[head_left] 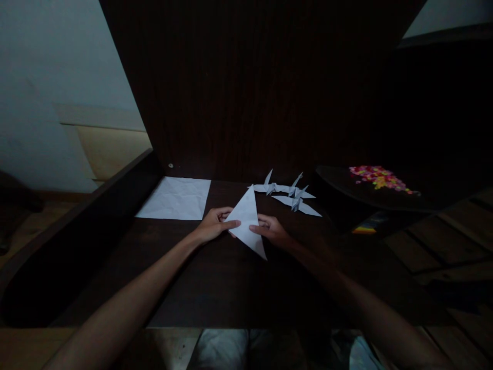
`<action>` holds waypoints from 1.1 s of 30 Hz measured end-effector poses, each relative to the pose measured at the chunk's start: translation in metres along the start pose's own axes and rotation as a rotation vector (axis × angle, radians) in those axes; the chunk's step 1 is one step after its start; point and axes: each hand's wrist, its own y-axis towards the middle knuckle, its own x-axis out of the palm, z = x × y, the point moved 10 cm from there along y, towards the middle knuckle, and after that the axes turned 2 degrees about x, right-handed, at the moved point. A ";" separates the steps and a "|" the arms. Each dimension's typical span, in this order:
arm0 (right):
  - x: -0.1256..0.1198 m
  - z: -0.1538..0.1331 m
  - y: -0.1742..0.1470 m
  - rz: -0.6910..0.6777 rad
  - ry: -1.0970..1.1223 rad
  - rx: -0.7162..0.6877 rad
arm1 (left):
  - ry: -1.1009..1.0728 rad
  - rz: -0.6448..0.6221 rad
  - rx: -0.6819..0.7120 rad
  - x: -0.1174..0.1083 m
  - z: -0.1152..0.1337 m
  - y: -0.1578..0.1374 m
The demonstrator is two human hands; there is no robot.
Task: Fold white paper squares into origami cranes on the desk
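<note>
A folded white paper triangle (pixel 247 222) is pinched between left hand (pixel 214 224) and right hand (pixel 271 229) at mid-table (pixel 215 277). A flat sheet (pixel 176 198) is seen toward the far left corner, paper cranes (pixel 291 195) along the far edge. Room dim, dark wood panelling behind.

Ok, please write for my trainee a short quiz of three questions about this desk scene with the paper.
1. True or false: both hands touch the folded paper triangle.
2. How many paper cranes stand behind it?
3. The flat creased sheet lies nearer which hand: A) left hand B) right hand?

Key: 1 true; 2 three; 3 A.
</note>
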 end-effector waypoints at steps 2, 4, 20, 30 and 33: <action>-0.006 0.002 0.002 0.052 0.024 0.011 | 0.002 0.017 -0.006 -0.001 -0.001 0.000; -0.012 0.004 0.003 0.098 0.043 0.015 | 0.008 0.010 -0.017 0.001 -0.003 -0.001; -0.039 0.004 0.009 0.252 0.128 -0.120 | -0.123 -0.024 -0.056 0.006 -0.008 -0.006; -0.020 -0.009 0.005 0.039 -0.047 -0.225 | -0.074 -0.057 -0.149 0.023 -0.013 -0.010; -0.013 -0.014 0.003 0.001 -0.009 -0.223 | -0.034 -0.151 -0.196 0.036 -0.018 -0.014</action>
